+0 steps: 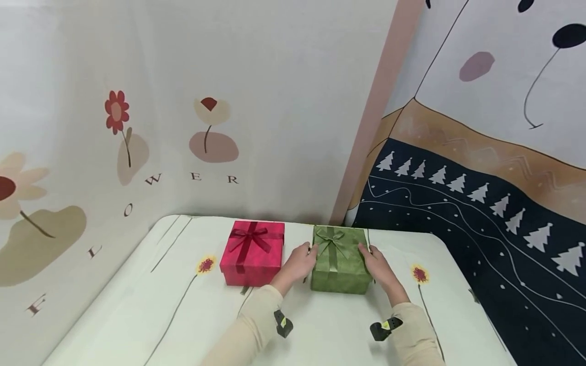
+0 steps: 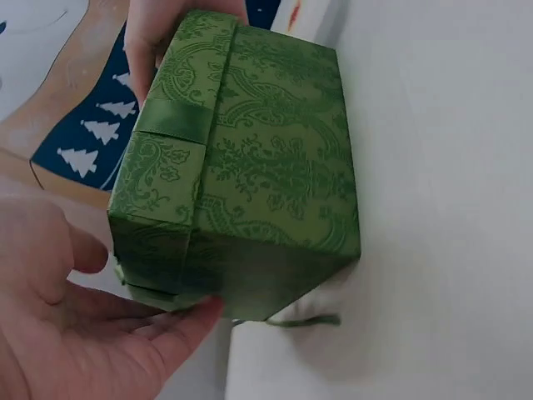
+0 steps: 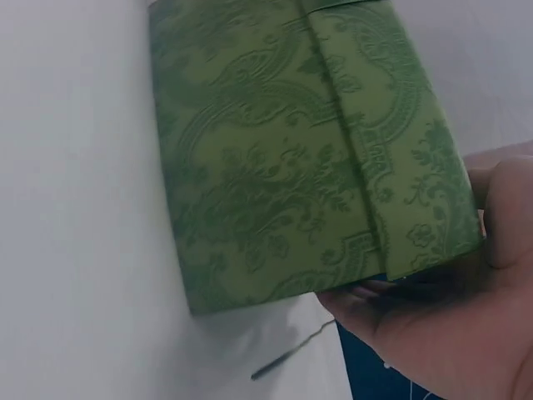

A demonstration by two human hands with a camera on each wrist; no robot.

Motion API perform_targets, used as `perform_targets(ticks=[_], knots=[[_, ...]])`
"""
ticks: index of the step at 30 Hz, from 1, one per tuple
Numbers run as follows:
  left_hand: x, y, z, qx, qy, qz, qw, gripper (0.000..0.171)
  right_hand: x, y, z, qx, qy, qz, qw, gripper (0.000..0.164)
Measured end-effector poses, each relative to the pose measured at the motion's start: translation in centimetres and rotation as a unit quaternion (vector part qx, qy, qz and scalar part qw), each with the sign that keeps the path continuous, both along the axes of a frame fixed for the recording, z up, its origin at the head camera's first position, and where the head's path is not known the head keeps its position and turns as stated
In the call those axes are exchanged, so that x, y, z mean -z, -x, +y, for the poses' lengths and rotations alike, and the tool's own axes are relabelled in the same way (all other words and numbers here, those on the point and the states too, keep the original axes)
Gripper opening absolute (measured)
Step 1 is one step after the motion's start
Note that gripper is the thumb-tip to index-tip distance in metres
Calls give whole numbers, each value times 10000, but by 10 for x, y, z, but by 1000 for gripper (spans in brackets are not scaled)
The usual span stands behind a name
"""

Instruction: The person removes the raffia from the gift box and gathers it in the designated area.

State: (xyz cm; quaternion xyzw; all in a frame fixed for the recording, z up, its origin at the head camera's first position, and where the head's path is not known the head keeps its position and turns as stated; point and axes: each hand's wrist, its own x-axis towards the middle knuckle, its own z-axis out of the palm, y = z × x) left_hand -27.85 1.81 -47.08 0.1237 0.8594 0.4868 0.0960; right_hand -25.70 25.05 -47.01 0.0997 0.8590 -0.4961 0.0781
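Observation:
A green gift box [image 1: 341,277] with an embossed pattern and a ribbon bow on its lid stands at the table's far side. My left hand [image 1: 299,262] holds its left side, and my right hand [image 1: 379,267] holds the right side. In the left wrist view, the left hand [image 2: 92,308] has its thumb by the lid's edge and fingers along the side wall. The right hand [image 3: 466,308] grips the lid's corner, its fingers partly hidden behind the box. Thin dark cords [image 2: 308,320] show beside the box, low down. Left of it sits a red gift box [image 1: 270,259] with a dark red bow.
The white table cover [image 1: 183,325] has printed flowers. Behind the table hangs a pale curtain [image 1: 284,127] with flower prints, and a dark cloth with white trees [image 1: 458,213] lies to the right. Both wrists carry a small black camera [image 1: 284,324].

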Motion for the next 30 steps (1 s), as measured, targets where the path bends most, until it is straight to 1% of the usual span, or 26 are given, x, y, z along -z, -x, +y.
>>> perform_targets(ticks=[4, 7, 10, 14, 20, 24, 30], knots=[[2, 3, 1, -300, -424, -183, 9985, 49, -3, 2, 2, 198, 404, -166, 9989, 68], [1, 5, 1, -493, -619, -235, 9966, 41, -7, 4, 4, 394, 768, -189, 9961, 64], [-2, 7, 1, -587, -675, -222, 9957, 35, -11, 5, 6, 544, 1303, -87, 9899, 63], [-4, 8, 2, -649, -616, -272, 9956, 33, -14, 5, 7, 588, 1826, -30, 9814, 62], [-11, 7, 2, -554, -577, -114, 9967, 34, -20, 3, 7, 609, 1883, -77, 9802, 64], [-17, 7, 2, -549, -613, -140, 9965, 34, -23, 2, 6, 540, 1872, -60, 9808, 65], [-21, 5, 2, -587, -511, -214, 9967, 35, -27, 1, 6, 429, 2060, -16, 9776, 65]])
